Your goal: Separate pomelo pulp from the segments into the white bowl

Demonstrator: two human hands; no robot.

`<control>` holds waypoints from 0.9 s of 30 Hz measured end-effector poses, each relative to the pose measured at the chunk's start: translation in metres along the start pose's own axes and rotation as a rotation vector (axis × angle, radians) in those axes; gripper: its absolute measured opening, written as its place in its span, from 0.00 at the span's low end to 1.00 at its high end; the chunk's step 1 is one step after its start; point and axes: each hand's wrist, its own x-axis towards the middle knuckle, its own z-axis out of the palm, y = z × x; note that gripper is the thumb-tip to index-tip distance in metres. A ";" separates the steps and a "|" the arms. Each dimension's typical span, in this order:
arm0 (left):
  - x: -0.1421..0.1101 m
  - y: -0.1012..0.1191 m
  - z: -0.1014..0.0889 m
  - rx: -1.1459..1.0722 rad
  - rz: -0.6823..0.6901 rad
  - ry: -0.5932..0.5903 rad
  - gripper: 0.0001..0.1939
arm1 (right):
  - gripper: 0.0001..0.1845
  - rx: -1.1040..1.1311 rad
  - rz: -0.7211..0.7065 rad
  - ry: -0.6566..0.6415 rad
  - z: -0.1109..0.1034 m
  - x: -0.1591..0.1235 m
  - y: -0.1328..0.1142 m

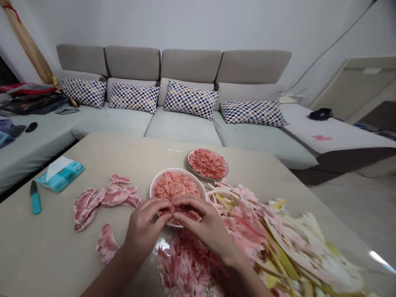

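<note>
Fingertips of the left hand [142, 225] and right hand [208, 222] meet above the near side of a white bowl [151, 192], each grip closed on a small piece of pink flesh [171, 210] that the fingers mostly hide. The step in hand looks like pulling flesh apart or clear of its skin; what comes next calls for a light pinch, flesh let go low over the bowl and any skin kept out. Loose flesh [175, 185] fills much of the bowl. Just beyond, a dark-rimmed plate [210, 178] carries more. Membrane scraps [185, 264] lie nearer the body, with peel [287, 255] to the right. Unworked-looking segments [84, 206] rest on the worktop [130, 152] to the left, and a knife [36, 202] lies farther left, beside a tissue pack [63, 176].
</note>
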 end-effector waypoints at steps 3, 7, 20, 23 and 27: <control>-0.003 0.000 -0.003 0.119 0.130 -0.013 0.10 | 0.08 -0.041 -0.062 0.019 0.002 -0.001 -0.001; -0.001 0.002 -0.002 0.117 0.179 -0.037 0.09 | 0.05 -0.003 -0.050 0.003 0.001 -0.002 0.000; 0.003 0.003 0.007 -0.490 -0.329 -0.102 0.03 | 0.04 0.013 0.021 0.011 -0.004 0.000 -0.001; 0.003 0.002 0.010 -0.558 -0.416 -0.084 0.05 | 0.06 0.046 0.065 0.024 -0.005 0.000 0.001; 0.003 0.002 0.011 -0.590 -0.451 -0.057 0.06 | 0.05 0.064 0.096 0.012 -0.004 -0.001 0.000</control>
